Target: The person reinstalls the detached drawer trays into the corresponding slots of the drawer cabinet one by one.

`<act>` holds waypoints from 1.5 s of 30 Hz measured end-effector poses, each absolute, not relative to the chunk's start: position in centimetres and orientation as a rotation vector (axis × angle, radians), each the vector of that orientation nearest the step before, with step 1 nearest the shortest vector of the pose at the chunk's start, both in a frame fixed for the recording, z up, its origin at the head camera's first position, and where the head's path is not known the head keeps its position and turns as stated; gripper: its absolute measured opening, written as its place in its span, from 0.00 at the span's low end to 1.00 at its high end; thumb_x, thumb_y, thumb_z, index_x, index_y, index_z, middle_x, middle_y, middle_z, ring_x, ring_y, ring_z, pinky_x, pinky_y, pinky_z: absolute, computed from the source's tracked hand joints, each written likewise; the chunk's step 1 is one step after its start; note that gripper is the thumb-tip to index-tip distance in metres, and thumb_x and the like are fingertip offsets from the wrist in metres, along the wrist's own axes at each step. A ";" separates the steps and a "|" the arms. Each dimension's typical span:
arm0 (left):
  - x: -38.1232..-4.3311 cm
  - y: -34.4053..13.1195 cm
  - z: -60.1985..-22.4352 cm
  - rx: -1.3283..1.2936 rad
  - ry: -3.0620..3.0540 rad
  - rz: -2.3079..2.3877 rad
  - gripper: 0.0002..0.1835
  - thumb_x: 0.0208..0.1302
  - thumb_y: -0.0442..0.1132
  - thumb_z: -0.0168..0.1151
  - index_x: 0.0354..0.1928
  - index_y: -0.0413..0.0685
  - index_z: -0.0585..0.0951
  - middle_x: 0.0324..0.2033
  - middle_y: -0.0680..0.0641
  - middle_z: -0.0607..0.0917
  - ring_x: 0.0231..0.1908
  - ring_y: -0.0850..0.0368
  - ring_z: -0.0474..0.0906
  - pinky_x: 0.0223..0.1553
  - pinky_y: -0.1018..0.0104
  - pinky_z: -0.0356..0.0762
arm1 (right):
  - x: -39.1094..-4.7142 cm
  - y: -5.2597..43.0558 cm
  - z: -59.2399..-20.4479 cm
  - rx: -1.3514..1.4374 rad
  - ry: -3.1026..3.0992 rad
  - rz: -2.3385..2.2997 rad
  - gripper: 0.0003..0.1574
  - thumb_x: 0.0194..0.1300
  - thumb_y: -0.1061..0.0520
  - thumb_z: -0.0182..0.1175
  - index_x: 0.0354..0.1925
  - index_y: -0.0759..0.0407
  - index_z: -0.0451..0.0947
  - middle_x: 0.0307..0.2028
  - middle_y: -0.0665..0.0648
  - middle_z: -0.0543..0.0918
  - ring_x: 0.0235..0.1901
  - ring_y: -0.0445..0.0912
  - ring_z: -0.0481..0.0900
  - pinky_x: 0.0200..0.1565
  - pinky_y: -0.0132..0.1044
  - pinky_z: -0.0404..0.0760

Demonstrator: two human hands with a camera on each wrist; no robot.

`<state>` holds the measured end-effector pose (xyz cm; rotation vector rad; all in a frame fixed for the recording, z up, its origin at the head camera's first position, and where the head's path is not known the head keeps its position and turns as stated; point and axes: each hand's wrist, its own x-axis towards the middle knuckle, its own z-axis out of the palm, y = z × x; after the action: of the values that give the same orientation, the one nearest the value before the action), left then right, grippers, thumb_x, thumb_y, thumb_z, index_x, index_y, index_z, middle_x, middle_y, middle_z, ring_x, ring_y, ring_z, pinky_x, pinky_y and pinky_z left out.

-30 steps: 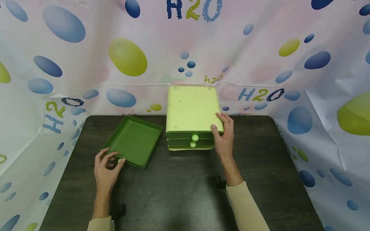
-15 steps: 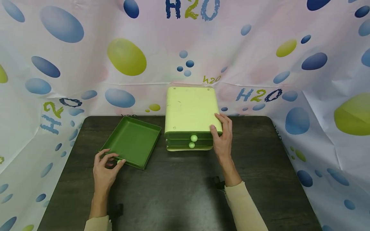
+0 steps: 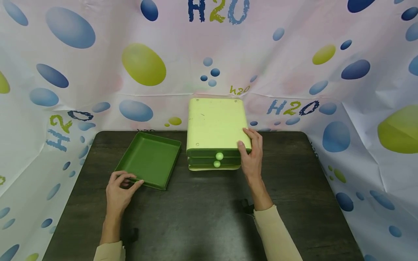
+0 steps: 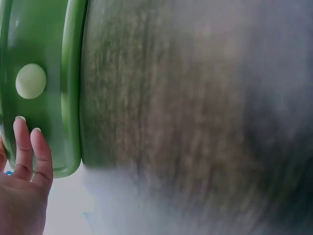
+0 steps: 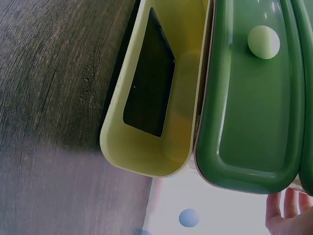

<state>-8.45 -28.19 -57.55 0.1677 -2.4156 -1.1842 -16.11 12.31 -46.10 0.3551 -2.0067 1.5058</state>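
A green drawer [image 3: 150,159] lies on the table, apart from the light-green mini chest of drawers [image 3: 215,123]. My left hand [image 3: 119,192] holds its front edge at the left, thumb and fingers at the rim. In the left wrist view, two fingers lie against the drawer's front, beside its pale round knob [image 4: 31,81]. My right hand [image 3: 253,157] grips the chest's front right corner, the thumb near the top's front edge. Two green drawers with knobs sit in the chest. The right wrist view shows the bare bottom slot [image 5: 183,122] beneath them.
A dark wooden table [image 3: 196,217] carries everything. Behind it and at both sides hangs a white curtain [image 3: 261,54] with blue and yellow-green dots and lettering. The chest stands near the table's back edge, right of the loose drawer.
The loose drawer has turned slightly counterclockwise with my left hand on it, and its knob is now hidden in the head view. My right hand and the chest have stayed put.
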 end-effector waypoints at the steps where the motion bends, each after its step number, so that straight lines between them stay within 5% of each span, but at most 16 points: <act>1: -8.4 -28.2 -57.5 0.165 -2.420 -1.184 0.13 0.41 0.41 0.75 0.31 0.52 0.82 0.41 0.54 0.72 0.34 0.56 0.69 0.35 0.73 0.67 | -16.1 12.3 -46.1 0.353 -2.007 1.506 0.24 0.63 0.64 0.54 0.58 0.67 0.68 0.58 0.70 0.62 0.57 0.55 0.63 0.55 0.52 0.61; 8: -8.3 -28.0 -57.5 0.151 -2.414 -1.219 0.12 0.40 0.39 0.76 0.29 0.53 0.83 0.36 0.54 0.72 0.31 0.59 0.68 0.34 0.71 0.65 | -15.9 12.5 -46.0 0.342 -2.015 1.490 0.24 0.63 0.65 0.54 0.57 0.67 0.68 0.58 0.70 0.62 0.57 0.56 0.62 0.56 0.52 0.61; 18: -7.3 -26.9 -55.4 0.071 -2.278 -1.337 0.12 0.39 0.28 0.74 0.29 0.40 0.83 0.35 0.43 0.72 0.31 0.53 0.66 0.35 0.71 0.65 | -16.6 13.0 -47.0 0.334 -2.019 1.498 0.24 0.64 0.58 0.55 0.58 0.61 0.69 0.59 0.62 0.63 0.57 0.51 0.63 0.55 0.49 0.62; 21: -7.3 -27.0 -56.1 0.087 -2.280 -1.302 0.13 0.37 0.29 0.75 0.29 0.43 0.83 0.34 0.46 0.72 0.32 0.57 0.66 0.36 0.72 0.66 | -16.4 12.8 -46.6 0.346 -2.014 1.506 0.24 0.64 0.61 0.55 0.58 0.64 0.69 0.58 0.65 0.63 0.57 0.53 0.63 0.55 0.51 0.61; 29: -7.0 -26.7 -56.1 0.137 -2.268 -1.238 0.13 0.36 0.32 0.77 0.28 0.45 0.83 0.34 0.50 0.72 0.31 0.61 0.68 0.35 0.72 0.67 | -17.7 13.6 -48.5 0.329 -2.046 1.510 0.26 0.63 0.56 0.57 0.60 0.50 0.69 0.60 0.53 0.63 0.58 0.46 0.63 0.56 0.45 0.62; 38: -6.2 -26.0 -55.6 0.214 -2.274 -1.163 0.14 0.34 0.35 0.78 0.26 0.47 0.83 0.33 0.50 0.72 0.31 0.59 0.69 0.34 0.74 0.68 | -16.5 12.7 -46.0 0.361 -2.023 1.538 0.25 0.62 0.63 0.57 0.58 0.65 0.68 0.58 0.67 0.62 0.57 0.54 0.63 0.55 0.50 0.62; 45: -5.4 -25.4 -55.6 0.229 -2.303 -1.131 0.14 0.35 0.37 0.78 0.27 0.47 0.83 0.32 0.49 0.72 0.32 0.57 0.70 0.34 0.73 0.69 | -16.3 12.6 -45.8 0.358 -2.037 1.535 0.25 0.62 0.64 0.56 0.58 0.66 0.68 0.58 0.68 0.62 0.57 0.54 0.63 0.55 0.48 0.62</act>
<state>-5.38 -25.40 -55.57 0.2293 -2.3032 -1.1315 -16.33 12.59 -45.81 0.3585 -2.0371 1.5347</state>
